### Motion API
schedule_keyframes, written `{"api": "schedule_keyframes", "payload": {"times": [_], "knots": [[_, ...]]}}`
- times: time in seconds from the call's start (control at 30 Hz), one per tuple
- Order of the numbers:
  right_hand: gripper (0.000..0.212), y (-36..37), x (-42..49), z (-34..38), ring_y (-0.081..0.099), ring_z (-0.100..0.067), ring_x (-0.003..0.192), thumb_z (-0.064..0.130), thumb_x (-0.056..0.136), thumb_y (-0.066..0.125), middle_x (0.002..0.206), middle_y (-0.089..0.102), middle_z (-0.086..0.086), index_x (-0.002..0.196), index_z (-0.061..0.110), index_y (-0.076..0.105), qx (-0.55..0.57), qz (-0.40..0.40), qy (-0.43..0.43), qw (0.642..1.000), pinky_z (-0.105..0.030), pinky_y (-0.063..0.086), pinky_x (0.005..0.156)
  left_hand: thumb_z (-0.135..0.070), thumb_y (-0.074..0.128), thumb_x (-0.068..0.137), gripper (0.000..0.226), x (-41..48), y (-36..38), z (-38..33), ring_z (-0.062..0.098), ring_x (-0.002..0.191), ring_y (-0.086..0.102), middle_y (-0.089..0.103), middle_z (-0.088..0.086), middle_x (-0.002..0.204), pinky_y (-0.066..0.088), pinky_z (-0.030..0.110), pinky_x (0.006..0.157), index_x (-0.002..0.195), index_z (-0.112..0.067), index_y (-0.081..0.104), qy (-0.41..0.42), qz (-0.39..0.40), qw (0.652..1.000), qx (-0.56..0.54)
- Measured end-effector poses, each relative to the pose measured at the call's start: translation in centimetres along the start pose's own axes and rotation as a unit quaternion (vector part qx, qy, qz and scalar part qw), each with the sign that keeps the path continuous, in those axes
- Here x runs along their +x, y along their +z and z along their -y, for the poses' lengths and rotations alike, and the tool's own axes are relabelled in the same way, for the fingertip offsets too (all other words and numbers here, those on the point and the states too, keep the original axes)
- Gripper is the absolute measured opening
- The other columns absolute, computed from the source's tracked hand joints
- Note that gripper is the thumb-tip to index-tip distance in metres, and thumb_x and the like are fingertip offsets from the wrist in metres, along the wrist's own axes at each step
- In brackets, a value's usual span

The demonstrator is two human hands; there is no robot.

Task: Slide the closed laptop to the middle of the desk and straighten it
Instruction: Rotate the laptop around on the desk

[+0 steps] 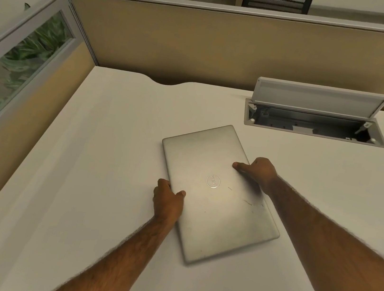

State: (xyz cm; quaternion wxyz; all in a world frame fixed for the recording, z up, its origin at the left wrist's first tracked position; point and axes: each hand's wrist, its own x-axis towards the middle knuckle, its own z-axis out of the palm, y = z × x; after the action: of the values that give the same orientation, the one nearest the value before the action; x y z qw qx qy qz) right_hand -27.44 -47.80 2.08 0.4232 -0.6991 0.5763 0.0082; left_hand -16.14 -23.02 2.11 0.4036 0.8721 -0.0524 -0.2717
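The left hand [168, 202] clasps one long edge of the closed laptop [218, 194], lying skewed near the middle of the surface [85, 154], while the right hand [258, 171] clasps the opposite edge, an opposed grip that seems meant for turning it square.
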Motion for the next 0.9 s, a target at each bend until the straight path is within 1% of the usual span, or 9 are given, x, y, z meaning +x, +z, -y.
{"api": "schedule_keyframes", "payload": {"times": [0.2,0.3,0.47,0.6,0.67,0.77,0.83,0.9], "knots": [[0.059,0.0,0.6,0.4,0.045,-0.017,0.064,0.058,0.068,0.084,0.07,0.048,-0.002,0.07,0.014,0.045,-0.005,0.004,0.002,1.0,-0.031,0.03,0.052,-0.015,0.071,0.086,0.04,0.3,0.4,-0.3,0.039,0.109,0.058,0.057,0.02,0.121,0.051,0.045,0.093,0.116,-0.001,0.049,-0.011,-0.003,1.0,0.01],[0.059,0.0,0.8,0.3,0.046,-0.017,0.065,0.058,0.068,0.084,0.072,0.049,-0.002,0.072,0.013,0.046,-0.007,0.005,0.004,1.0,-0.031,0.032,0.052,-0.015,0.071,0.086,0.04,0.3,0.5,-0.3,0.04,0.111,0.058,0.056,0.02,0.122,0.051,0.047,0.096,0.117,-0.001,0.049,-0.015,-0.004,1.0,0.014],[0.058,0.1,0.7,0.2,0.046,-0.018,0.064,0.056,0.069,0.084,0.07,0.049,-0.003,0.07,0.013,0.046,-0.016,0.004,0.005,1.0,-0.031,0.032,0.052,-0.017,0.072,0.085,0.04,0.2,0.5,-0.4,0.039,0.108,0.059,0.057,0.018,0.12,0.052,0.045,0.092,0.115,0.0,0.051,-0.004,-0.009,1.0,0.019],[0.052,0.2,0.1,-0.1,0.044,-0.018,0.058,0.045,0.073,0.084,0.064,0.046,-0.003,0.065,0.013,0.044,-0.012,0.0,0.007,1.0,-0.03,0.031,0.05,-0.017,0.073,0.083,0.033,0.2,0.2,0.1,0.032,0.098,0.062,0.062,0.015,0.111,0.054,0.042,0.087,0.108,-0.003,0.055,0.018,-0.011,1.0,0.011],[0.049,0.1,-0.2,-0.4,0.043,-0.018,0.055,0.036,0.074,0.085,0.059,0.044,-0.003,0.061,0.012,0.044,0.007,0.0,0.01,1.0,-0.028,0.03,0.049,-0.017,0.072,0.083,0.03,0.3,0.1,0.1,0.033,0.096,0.063,0.064,0.016,0.108,0.055,0.045,0.088,0.105,-0.004,0.056,0.02,-0.011,1.0,0.016],[0.051,0.2,-0.9,-0.9,0.035,-0.019,0.048,0.026,0.073,0.082,0.049,0.035,0.0,0.052,0.015,0.037,0.031,-0.006,0.004,1.0,-0.027,0.025,0.049,-0.017,0.069,0.084,0.029,0.5,0.1,0.0,0.033,0.097,0.064,0.065,0.015,0.108,0.055,0.046,0.089,0.107,-0.003,0.058,0.015,-0.006,0.999,0.03],[0.053,0.3,-1.3,-1.0,0.032,-0.018,0.048,0.025,0.073,0.081,0.05,0.031,0.001,0.052,0.017,0.033,0.032,-0.01,0.001,0.999,-0.029,0.022,0.049,-0.016,0.067,0.083,0.032,0.5,0.1,-0.4,0.034,0.101,0.064,0.065,0.015,0.113,0.055,0.045,0.091,0.111,-0.003,0.058,-0.002,0.002,0.999,0.032],[0.053,0.6,-1.5,-0.9,0.034,-0.019,0.051,0.029,0.073,0.083,0.054,0.033,0.001,0.057,0.017,0.033,0.045,-0.012,0.007,0.999,-0.03,0.023,0.05,-0.016,0.066,0.083,0.039,0.5,0.3,-0.8,0.036,0.106,0.064,0.064,0.016,0.118,0.055,0.045,0.093,0.118,-0.001,0.058,-0.022,0.01,0.999,0.031]]}}
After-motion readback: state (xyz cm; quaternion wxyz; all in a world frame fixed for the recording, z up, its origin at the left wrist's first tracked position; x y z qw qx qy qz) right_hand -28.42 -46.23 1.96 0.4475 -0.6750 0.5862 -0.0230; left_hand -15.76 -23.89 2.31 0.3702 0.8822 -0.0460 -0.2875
